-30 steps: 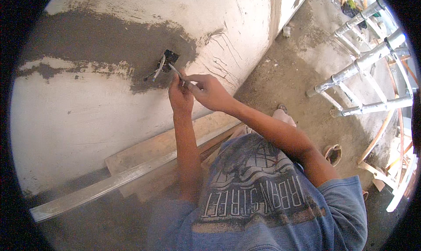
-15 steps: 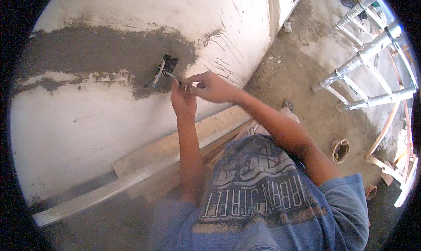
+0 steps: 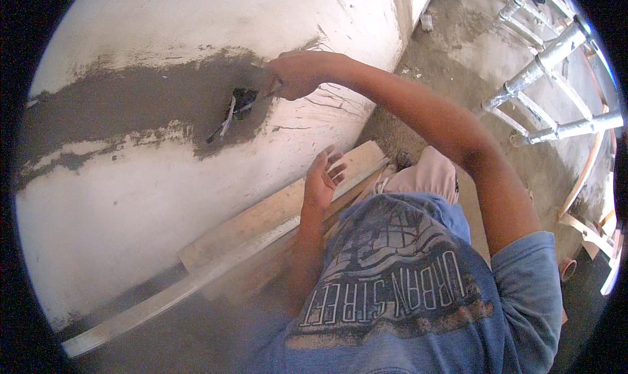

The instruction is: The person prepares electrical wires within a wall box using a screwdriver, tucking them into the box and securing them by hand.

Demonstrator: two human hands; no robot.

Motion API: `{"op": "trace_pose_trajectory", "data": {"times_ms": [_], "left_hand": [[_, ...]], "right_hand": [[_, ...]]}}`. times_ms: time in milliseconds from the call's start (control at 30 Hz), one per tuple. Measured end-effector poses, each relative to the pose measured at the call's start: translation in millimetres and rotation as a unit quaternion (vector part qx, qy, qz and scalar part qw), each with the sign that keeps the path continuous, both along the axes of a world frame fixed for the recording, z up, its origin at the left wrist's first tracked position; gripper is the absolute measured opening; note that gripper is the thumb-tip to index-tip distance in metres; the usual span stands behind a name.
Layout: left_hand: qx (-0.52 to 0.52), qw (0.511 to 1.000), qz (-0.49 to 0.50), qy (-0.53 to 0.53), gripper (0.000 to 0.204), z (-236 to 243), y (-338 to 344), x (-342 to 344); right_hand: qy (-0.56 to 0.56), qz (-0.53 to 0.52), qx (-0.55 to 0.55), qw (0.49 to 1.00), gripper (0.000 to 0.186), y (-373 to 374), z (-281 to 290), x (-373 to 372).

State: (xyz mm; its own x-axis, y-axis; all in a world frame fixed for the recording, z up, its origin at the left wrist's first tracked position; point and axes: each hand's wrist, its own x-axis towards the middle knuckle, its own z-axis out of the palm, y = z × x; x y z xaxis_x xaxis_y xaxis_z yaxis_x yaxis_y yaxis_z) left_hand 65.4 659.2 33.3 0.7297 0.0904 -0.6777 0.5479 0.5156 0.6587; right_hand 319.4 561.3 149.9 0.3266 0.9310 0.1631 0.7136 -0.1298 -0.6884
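In front of me the white wall [image 3: 118,223] carries a broad band of wet-looking grey mortar [image 3: 144,89]. Set in that band is a dark box-shaped opening [image 3: 246,99], with pale and dark wires [image 3: 227,120] sticking out of it. My right hand [image 3: 301,74] is at the wall just right of the opening. Its fingers are closed round a thin tool [image 3: 267,97] that points toward the opening; the tool's kind is too blurred to tell. Lower down, my left hand [image 3: 320,183] hangs apart from the wall, fingers loosely spread and nothing in them.
A wooden board [image 3: 229,233] and a long pale metal straightedge [image 3: 137,312] lie along the wall's foot. To the right a metal scaffold frame [image 3: 533,76] rests on the dirty floor [image 3: 451,80]. Near my right sleeve is a reddish pipe end [image 3: 568,269].
Both hands were together below the opening at the thin tool. My left hand has let go and dropped down right; my right hand has risen with the tool to the opening's right side.
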Motion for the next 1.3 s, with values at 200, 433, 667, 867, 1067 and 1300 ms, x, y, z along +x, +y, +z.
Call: {"op": "trace_pose_trajectory", "data": {"times_ms": [200, 433, 667, 867, 1067, 1300], "left_hand": [[0.011, 0.999, 0.013, 0.033, 0.046, -6.6, -6.6, -20.3], [0.003, 0.999, 0.007, 0.032, 0.044, -14.3, -16.5, -17.4], [-0.013, 0.997, 0.017, 0.07, 0.043, -14.2, -34.2, -20.3], [-0.01, 0.996, 0.021, 0.084, 0.044, -30.3, -36.0, -31.6], [-0.009, 0.997, 0.038, 0.07, 0.039, -28.1, -41.6, -31.2], [0.001, 0.996, 0.014, 0.084, 0.043, -42.4, -37.8, -36.0]], "right_hand": [[-0.01, 0.053, -0.005, 0.999, 0.041, -13.9, 28.6, 13.1], [-0.007, 0.061, -0.029, 0.998, 0.041, -12.3, 29.8, 10.7], [-0.002, 0.038, -0.015, 0.999, 0.037, 2.4, 15.7, 10.2], [0.092, 0.088, 0.034, 0.991, 0.037, -1.1, 3.8, 24.0], [0.103, 0.097, -0.024, 0.99, 0.037, 3.9, -7.5, 26.2], [0.083, 0.025, 0.046, 0.995, 0.036, 8.3, -15.1, 4.7]]}}
